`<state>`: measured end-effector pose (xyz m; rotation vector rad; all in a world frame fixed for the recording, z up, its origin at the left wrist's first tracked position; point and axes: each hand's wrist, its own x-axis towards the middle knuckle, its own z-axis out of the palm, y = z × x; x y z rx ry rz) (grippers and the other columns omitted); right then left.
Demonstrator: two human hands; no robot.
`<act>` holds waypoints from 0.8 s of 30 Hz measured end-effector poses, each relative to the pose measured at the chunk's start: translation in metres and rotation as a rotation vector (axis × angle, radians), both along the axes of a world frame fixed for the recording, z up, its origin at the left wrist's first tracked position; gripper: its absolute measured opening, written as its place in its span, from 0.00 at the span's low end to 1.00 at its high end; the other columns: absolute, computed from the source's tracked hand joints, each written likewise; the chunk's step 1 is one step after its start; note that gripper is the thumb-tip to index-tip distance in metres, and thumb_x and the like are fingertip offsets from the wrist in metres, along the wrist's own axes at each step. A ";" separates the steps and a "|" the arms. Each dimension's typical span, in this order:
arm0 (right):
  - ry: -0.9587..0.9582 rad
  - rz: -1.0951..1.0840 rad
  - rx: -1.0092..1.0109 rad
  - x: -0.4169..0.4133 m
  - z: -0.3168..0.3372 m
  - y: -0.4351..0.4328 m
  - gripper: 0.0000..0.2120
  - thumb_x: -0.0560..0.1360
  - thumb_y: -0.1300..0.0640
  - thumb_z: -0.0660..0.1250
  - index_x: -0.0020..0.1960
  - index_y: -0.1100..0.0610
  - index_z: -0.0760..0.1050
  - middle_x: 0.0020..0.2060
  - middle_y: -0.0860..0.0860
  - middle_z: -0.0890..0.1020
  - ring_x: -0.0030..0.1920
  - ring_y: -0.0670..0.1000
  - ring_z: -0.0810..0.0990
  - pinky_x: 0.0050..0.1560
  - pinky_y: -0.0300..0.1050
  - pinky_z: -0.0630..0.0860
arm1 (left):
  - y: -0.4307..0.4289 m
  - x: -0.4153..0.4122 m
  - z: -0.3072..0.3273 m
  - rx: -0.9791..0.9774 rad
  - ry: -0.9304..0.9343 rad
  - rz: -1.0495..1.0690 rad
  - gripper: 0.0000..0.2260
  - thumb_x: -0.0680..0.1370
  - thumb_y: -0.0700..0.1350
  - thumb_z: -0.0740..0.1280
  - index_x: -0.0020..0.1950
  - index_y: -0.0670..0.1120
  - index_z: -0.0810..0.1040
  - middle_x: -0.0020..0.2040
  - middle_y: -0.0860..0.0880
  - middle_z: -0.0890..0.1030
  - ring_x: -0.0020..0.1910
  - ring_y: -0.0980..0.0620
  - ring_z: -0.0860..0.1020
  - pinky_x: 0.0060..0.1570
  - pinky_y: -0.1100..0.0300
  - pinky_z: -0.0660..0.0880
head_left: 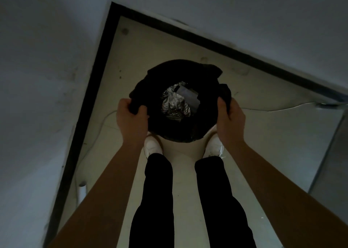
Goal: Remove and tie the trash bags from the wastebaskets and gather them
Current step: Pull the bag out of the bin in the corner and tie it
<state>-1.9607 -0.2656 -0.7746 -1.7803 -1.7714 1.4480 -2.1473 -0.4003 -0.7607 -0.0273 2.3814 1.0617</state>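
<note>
Gripping the black trash bag's (177, 127) rim, left hand (130, 119) and right hand (230, 119) expose seemingly crumpled foil (174, 104).

1. The bag (177, 129) is over the floor (254, 134), near a corner between two walls.
2. The left grip (130, 117) holds its left rim, the right grip (228, 117) its right rim.
3. Foil (174, 104) lies in the bag.
4. The left shoe (152, 147) and right shoe (214, 147) stand just before it.
</note>
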 end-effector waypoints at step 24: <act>-0.579 0.241 -0.293 0.035 -0.071 -0.045 0.21 0.79 0.55 0.62 0.68 0.62 0.65 0.59 0.64 0.76 0.57 0.66 0.78 0.51 0.54 0.73 | 0.042 0.038 0.070 0.286 0.248 -0.440 0.07 0.76 0.40 0.68 0.43 0.50 0.72 0.38 0.49 0.78 0.39 0.48 0.80 0.42 0.49 0.79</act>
